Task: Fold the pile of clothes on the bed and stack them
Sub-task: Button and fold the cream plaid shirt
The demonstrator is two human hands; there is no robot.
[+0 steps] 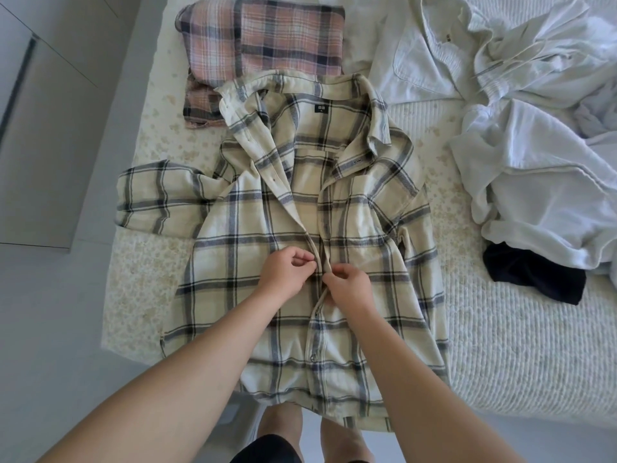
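While both hands pinch plaid shirt (350, 212) placket, it lies on bed (500, 345) w/ grey floor (50, 312).

Just one cam, strapped to my head, looking steeply down and forward at the bed (500, 345) from its near edge, pretty close in.
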